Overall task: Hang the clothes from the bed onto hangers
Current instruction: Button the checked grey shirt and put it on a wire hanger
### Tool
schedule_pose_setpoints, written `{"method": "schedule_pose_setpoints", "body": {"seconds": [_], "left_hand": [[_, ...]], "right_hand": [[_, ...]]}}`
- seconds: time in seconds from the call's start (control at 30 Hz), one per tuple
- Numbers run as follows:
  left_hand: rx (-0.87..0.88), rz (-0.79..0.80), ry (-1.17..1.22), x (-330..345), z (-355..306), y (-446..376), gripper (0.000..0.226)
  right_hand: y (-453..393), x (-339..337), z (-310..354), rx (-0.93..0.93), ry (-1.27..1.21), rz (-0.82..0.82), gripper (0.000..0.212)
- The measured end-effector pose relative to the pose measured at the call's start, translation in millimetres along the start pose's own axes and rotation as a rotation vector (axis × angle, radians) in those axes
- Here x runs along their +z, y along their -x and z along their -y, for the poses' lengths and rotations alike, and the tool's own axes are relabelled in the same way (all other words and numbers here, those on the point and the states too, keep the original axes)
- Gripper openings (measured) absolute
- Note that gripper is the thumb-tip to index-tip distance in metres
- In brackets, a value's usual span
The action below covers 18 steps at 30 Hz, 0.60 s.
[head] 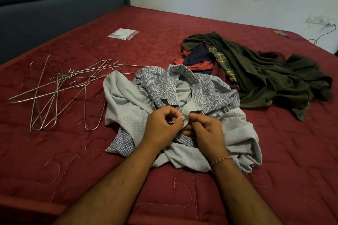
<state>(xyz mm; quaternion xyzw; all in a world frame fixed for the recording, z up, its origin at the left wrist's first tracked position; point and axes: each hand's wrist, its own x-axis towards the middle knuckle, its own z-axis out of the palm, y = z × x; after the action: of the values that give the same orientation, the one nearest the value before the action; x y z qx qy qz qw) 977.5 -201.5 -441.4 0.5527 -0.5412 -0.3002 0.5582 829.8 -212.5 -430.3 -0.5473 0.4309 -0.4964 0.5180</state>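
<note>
Red quilted bed (274,151) carrying everything; dark pile of clothes (265,71) lying far right, wire hangers (60,86) tangled far left, both apart from hands. Pale checked shirt (146,97) lying crumpled mid-bed, collar pointing away from person, body bunching toward wrists. Left hand (162,126) and right hand (206,128) meeting at shirt front just below collar, curled fingers of both pinching placket, likely working button. Left hand sitting nearer hangers, so probably 1 to reach for them
</note>
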Motion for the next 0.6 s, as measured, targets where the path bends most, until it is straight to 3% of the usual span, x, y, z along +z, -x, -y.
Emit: {"method": "schedule_pose_setpoints", "body": {"seconds": [0.23, 0.6], "left_hand": [[-0.067, 0.035, 0.025, -2.1, -1.7, -0.7, 0.013], [-0.122, 0.143, 0.163, -5.8, -1.9, -2.2, 0.013]], "right_hand": [[-0.8, -4.5, -4.3, -0.058, -0.02, -0.018, 0.011], [-1.3, -1.9, -14.0, -0.223, 0.257, -0.061, 0.011]]}}
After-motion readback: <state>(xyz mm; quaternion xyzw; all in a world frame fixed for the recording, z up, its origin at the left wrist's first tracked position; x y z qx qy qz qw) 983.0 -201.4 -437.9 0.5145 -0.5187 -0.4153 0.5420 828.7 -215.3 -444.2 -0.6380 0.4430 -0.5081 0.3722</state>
